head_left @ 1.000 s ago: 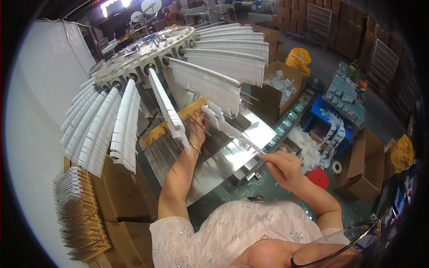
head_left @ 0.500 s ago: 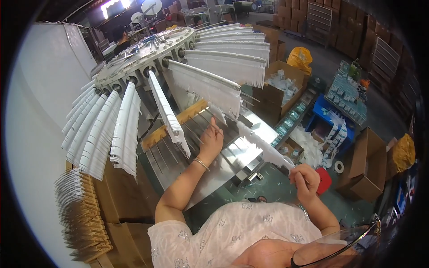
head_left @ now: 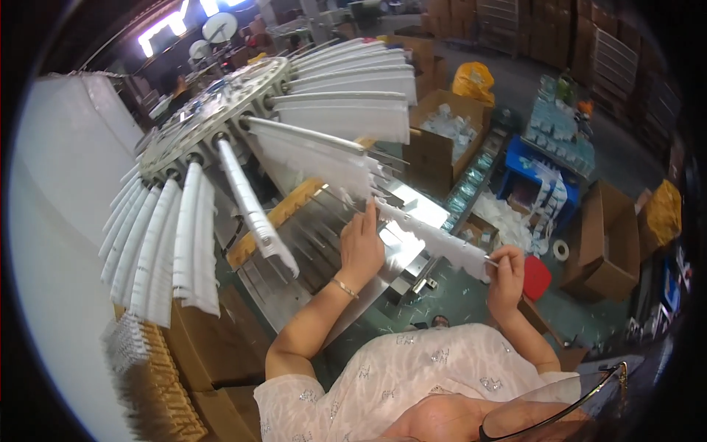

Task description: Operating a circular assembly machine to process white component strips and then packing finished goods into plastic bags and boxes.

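A long strip of white, soft-looking pieces (head_left: 434, 237) on a thin rod slants between my hands. My right hand (head_left: 506, 281) is closed in a pinch on the rod's near right end. Close to the strip's far left end is my left hand (head_left: 361, 247), index finger stretched out and its tip at the strip; whether it touches is too small to tell. Just beyond lies a white row hanging from a machine arm (head_left: 317, 151). Below my left hand sits a metal plate (head_left: 302, 283) with thin rods set in a yellow wooden bar (head_left: 283, 214).
A round carousel (head_left: 221, 103) carries several arms hung with white pieces. Bundled pin bars (head_left: 166, 368) stand at lower left. To the right are a red round seat (head_left: 537, 278), an open carton (head_left: 604, 243), a blue crate (head_left: 519, 158) and a conveyor (head_left: 471, 180) with clear packs.
My left hand has moved right, to the strip's far end. My right hand still grips the rod, its fingers turned more upright. The whole view has shifted slightly.
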Motion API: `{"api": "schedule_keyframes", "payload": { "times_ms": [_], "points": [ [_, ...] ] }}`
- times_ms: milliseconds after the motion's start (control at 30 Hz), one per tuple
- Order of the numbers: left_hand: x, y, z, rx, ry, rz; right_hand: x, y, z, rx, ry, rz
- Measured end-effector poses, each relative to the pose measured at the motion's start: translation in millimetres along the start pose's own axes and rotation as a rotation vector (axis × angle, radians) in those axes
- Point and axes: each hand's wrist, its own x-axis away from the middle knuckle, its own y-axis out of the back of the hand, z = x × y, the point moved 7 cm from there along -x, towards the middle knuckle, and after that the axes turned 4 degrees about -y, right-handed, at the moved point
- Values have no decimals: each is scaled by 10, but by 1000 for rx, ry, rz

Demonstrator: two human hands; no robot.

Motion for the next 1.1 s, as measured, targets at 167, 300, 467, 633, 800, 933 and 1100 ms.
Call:
{"api": "schedule_keyframes", "payload": {
  "times_ms": [167, 300, 467, 633, 800, 933, 1100],
  "points": [
    [-216, 128, -400, 41, -142, -38, -181, 792, -262, -308, -184, -199],
    [-390, -388, -405, 81, -40, 389, -753, 1237, -362, -246, -194, -166],
    [-137, -1379, -588, 1207, 685, 1324, -2078, 1417, -375, 197, -58, 122],
    [-595, -2053, -902, 1609, 757, 1062, -3342, 1405, -501, 296, -5, 409],
    [-1188, -2664, -952, 1682, 860, 632, -3738, 1949, -336, 445, 386, -43],
    [-1592, -3192, -923, 1622, 960, 296, -2974, 1522, -1003, 331, 135, 403],
    [-1990, -3650, -960, 1555, 943, 105, -3040, 1143, -1443, -80, -14, 210]
  ]
}}
